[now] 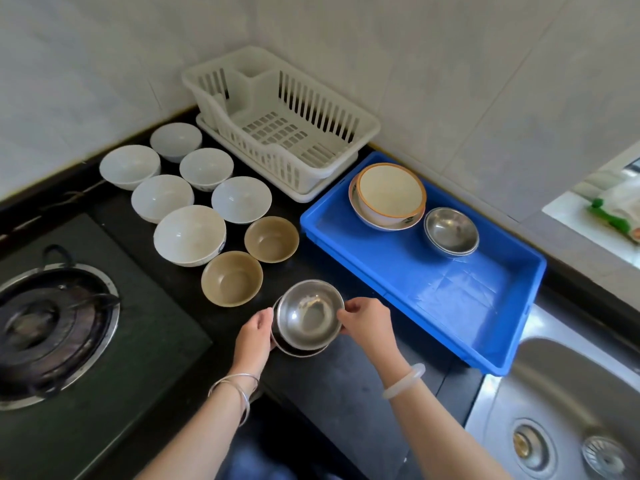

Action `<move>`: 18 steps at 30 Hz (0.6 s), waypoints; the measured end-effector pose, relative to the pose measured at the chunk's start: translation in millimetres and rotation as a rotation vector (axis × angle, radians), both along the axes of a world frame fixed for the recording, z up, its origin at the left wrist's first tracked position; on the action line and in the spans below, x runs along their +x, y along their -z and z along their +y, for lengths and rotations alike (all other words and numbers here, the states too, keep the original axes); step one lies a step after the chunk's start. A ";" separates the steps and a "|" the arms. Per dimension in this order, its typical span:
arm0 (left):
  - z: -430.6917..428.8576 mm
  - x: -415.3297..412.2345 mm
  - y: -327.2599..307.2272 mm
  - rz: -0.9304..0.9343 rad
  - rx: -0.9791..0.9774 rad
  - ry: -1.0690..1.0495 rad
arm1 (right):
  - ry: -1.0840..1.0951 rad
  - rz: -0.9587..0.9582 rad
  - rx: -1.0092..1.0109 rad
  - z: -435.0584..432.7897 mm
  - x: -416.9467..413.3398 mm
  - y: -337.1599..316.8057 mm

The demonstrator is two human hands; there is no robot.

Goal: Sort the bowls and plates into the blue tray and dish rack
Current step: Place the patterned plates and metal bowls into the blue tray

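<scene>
A steel bowl is tilted up from a second steel bowl beneath it on the black counter. My right hand grips the upper bowl's right rim. My left hand holds the left side of the stack. The blue tray on the right holds a cream bowl nested in a patterned dish, plus stacked steel bowls. The white dish rack at the back stands bare. Several white bowls and two tan bowls sit left of the tray.
A gas burner lies at the left. A steel sink with its drain is at the lower right. Tiled walls meet in the corner behind the rack. A window ledge with a packet is at the far right.
</scene>
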State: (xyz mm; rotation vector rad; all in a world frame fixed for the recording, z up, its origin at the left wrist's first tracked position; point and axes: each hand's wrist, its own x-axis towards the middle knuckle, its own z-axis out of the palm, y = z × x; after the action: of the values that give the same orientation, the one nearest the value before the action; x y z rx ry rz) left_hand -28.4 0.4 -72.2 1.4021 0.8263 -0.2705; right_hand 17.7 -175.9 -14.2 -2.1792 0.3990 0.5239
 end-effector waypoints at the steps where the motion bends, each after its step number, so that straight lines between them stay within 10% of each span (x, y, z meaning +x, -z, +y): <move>1: 0.5 -0.3 1.1 0.000 0.018 0.028 | -0.011 0.002 -0.014 0.5 -1.0 1.5; 12: 8.5 5.4 3.2 0.016 0.096 0.139 | -0.060 0.072 -0.062 1.9 2.2 22.9; 18: 8.1 12.1 -5.7 0.067 -0.003 0.139 | 0.202 0.297 0.261 -1.3 7.1 30.6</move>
State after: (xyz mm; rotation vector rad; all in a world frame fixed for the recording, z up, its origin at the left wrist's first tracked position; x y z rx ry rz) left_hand -16.4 8.5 -66.6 1.4562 0.7831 -0.4274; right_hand 24.8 -177.3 -44.8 -1.7914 0.6648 0.7444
